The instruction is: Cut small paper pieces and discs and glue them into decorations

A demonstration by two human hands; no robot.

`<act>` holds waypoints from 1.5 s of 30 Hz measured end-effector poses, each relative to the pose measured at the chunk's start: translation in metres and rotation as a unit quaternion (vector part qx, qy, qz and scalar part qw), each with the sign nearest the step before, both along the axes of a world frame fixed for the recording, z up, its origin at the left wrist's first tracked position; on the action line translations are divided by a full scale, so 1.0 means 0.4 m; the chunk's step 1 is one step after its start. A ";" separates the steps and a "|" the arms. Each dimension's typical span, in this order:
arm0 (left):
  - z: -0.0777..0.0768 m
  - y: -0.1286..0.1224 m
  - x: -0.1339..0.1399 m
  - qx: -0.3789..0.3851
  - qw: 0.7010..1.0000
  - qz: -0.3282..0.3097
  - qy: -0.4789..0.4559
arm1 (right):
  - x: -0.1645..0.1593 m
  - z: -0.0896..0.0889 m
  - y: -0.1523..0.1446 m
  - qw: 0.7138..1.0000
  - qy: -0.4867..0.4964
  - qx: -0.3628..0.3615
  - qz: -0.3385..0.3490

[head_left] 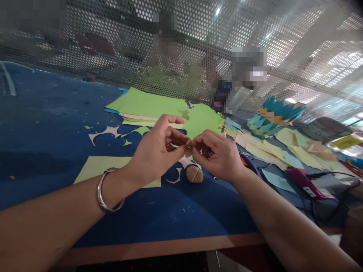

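Note:
My left hand [153, 151], with a silver bangle on its wrist, pinches a small green piece [189, 146] between thumb and fingertips; the index finger is lifted. My right hand [217, 153] meets it there, its thumb and fingers closed on the same piece, which looks like paper and is mostly hidden. Just below the fingertips lies a round brown thing [194, 174] with a pale stripe. Curved paper scraps [174, 176] lie beside it. Behind my hands is a large green paper sheet [202, 119] with a ragged edge.
Coloured paper [150, 100] is stacked at the back of the blue table [56, 124]. A pale yellow sheet [99, 166] lies under my left wrist. On the right are a spiky paper bowl [272, 119], paper strips and a magenta box [309, 183] near cables. Perforated metal [119, 45] stands behind.

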State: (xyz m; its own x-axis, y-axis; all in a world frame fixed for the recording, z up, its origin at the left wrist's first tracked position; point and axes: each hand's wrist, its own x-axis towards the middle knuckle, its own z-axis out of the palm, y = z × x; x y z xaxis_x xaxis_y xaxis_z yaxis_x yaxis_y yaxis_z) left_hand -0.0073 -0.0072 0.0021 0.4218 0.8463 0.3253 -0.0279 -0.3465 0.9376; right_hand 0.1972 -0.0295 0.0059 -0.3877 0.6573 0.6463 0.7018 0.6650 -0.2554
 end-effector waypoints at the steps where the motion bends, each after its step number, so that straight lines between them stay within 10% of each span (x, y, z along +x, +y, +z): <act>1: 0.000 -0.001 0.000 0.004 1.000 0.002 0.001 | 0.000 0.000 0.000 1.000 0.000 0.001 -0.001; 26: -0.003 -0.004 0.013 0.046 0.998 0.033 0.009 | -0.002 -0.006 0.003 1.000 -0.004 0.004 -0.007; 45: 0.005 0.008 0.017 -0.061 0.996 0.061 -0.022 | -0.006 -0.005 -0.002 0.999 0.027 -0.042 0.023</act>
